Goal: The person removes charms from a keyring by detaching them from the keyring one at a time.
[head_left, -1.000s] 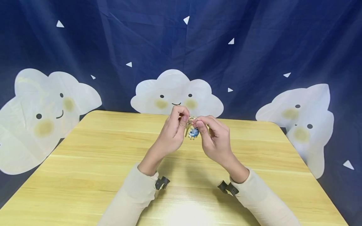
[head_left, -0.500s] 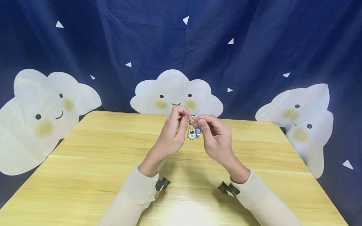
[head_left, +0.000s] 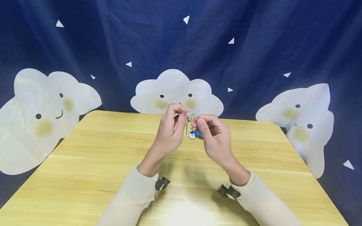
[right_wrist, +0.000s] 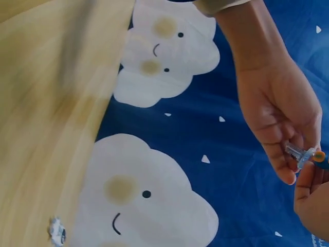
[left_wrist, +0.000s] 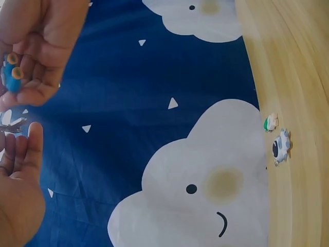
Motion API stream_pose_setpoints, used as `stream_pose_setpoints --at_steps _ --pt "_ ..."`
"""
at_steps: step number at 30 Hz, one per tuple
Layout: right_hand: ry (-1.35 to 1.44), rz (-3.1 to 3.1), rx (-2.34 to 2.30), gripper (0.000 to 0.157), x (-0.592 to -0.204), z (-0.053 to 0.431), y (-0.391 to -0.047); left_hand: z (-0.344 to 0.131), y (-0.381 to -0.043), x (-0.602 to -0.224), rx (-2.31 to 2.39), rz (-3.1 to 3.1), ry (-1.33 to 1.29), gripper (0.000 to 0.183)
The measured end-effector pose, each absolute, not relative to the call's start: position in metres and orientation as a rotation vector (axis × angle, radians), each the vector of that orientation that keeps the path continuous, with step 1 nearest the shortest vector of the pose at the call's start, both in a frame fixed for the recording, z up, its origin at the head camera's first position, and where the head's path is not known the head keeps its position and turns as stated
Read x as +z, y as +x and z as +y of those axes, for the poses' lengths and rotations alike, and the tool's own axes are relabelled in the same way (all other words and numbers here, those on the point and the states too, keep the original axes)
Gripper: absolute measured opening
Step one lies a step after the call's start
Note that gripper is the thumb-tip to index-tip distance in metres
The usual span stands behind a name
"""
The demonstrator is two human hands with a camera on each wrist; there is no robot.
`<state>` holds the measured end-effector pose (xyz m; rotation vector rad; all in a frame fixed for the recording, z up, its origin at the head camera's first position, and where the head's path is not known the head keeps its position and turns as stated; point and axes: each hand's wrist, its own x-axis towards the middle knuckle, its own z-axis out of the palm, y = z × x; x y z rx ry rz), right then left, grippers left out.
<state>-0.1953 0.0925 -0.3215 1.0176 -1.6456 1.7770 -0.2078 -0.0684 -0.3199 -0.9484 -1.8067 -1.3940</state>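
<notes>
Left hand point(head_left: 172, 127) and right hand point(head_left: 216, 133) are raised close together over the wooden table. Between their fingertips shows a thin metal ring point(head_left: 194, 115), pinched by the right thumb and fingers. The left hand pinches a slim metal key point(head_left: 186, 128). By the right hand hangs a small blue charm point(head_left: 199, 135), whose orange feet show in the left wrist view. Beyond the hands, a white astronaut figure point(left_wrist: 281, 146) lies on the table, with a small green and white figure point(left_wrist: 271, 122) beside it. Fingers partly hide the ring and key.
The wooden table point(head_left: 85, 160) has rounded far corners. Behind it hangs a dark blue cloth point(head_left: 158, 40) printed with white clouds and triangles. A black wrist camera point(head_left: 162, 183) sits on each beige sleeve.
The left hand has shifted slightly left and up, and the ring is more visible between the fingers. The blue charm has swung to the right, uncovering the white astronaut figure.
</notes>
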Motion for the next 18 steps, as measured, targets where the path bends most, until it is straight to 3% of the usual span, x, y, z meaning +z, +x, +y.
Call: stream_pose_setpoints --at_steps 18 --pt "1.057 -1.596 1.760 0.012 -0.3168 0.0944 -0.1899 -0.0620 -0.2050 -0.3220 -1.379 -1.824 -0.960 0.011"
